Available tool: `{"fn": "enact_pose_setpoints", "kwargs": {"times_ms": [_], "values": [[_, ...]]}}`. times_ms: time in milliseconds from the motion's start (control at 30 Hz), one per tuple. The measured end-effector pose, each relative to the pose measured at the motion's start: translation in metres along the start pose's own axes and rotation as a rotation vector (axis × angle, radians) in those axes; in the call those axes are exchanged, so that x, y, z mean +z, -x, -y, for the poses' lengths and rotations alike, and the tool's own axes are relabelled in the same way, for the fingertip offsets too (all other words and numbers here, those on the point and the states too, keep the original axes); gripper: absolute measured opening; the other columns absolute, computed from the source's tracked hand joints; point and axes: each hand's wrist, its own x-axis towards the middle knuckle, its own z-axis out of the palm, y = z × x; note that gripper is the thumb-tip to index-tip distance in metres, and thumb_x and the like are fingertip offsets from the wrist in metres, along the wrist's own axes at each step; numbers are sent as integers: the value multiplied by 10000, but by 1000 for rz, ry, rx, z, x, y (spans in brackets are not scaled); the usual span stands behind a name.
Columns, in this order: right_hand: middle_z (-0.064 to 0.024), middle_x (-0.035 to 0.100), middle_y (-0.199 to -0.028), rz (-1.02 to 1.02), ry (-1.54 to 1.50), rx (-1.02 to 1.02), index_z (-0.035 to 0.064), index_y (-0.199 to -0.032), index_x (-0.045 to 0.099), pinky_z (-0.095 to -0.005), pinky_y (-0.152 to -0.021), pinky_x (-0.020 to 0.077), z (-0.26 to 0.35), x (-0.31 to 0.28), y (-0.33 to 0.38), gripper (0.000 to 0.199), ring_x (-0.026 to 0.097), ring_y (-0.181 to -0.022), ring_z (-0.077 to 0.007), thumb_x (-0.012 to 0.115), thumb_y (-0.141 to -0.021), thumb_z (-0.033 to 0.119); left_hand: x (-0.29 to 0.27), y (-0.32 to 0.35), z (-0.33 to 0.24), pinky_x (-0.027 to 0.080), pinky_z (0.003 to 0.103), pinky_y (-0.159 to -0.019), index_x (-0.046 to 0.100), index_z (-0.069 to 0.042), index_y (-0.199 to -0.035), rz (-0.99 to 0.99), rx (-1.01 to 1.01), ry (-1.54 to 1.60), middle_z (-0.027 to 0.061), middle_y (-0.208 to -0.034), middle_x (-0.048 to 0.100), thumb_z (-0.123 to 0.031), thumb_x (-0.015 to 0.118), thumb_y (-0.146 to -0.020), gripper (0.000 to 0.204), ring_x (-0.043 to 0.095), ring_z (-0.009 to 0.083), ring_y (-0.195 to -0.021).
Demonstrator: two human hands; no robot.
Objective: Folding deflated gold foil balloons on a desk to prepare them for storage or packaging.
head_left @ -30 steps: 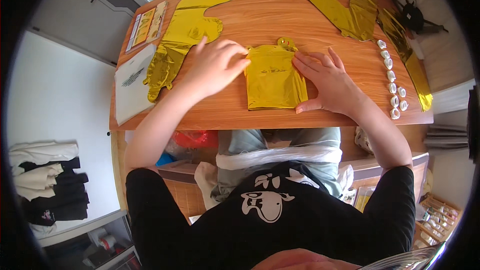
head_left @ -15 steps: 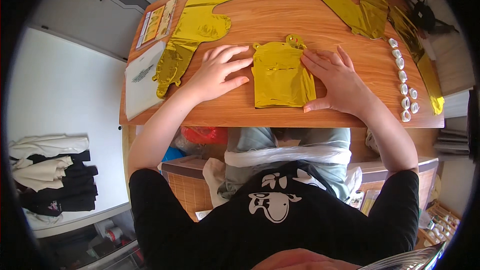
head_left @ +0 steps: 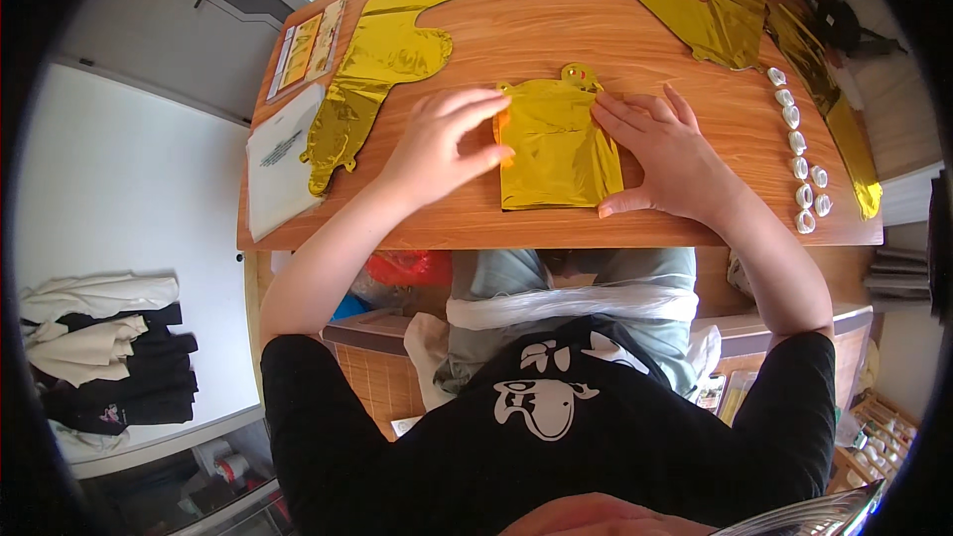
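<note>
A gold foil balloon [head_left: 561,149], folded into a flat rectangle, lies on the table in front of me. Small tabs and a rounded piece with a coloured spot stick out from its far edge. My left hand [head_left: 447,144] is at its left edge, thumb and fingers apart, fingertips touching or just over the foil. On the right edge rests my right hand [head_left: 670,154], fingers stretched flat on the foil and thumb spread near the front corner. Neither hand grips anything.
Another gold foil balloon [head_left: 397,50] lies unfolded at the left, beside clear plastic bags [head_left: 283,164] and a printed card [head_left: 303,52]. More gold foil [head_left: 710,15] lies at the far right. Several white ribbon rolls [head_left: 797,143] line the right side. White strands [head_left: 576,308] lie across my lap.
My left hand has moved right and its fingers have reached the folded balloon's left edge. My right hand stays on the right edge. The whole view has shifted slightly.
</note>
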Motion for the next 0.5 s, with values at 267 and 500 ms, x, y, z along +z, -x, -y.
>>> {"fn": "enact_pose_setpoints", "kwargs": {"times_ms": [267,500], "values": [[-106,453,-1595,-8,12,-1,79,-1567,417,-577,-1275,118,0,1,0,1166,356,-1490,-319,796,-656,700,3,10,-6,52,612,-1267,218,-38,-1637,365,28,-219,159,-1690,272,-738,702,-797,1196,177,331,-1588],[-99,457,-1594,-24,16,-1,85,-1566,420,-578,-1274,124,0,2,1,1173,360,-1486,-318,813,-642,690,-7,5,-19,-21,660,-1244,151,-61,-1655,419,5,-313,135,-1700,257,-796,732,-710,1331,144,349,-1592]]}}
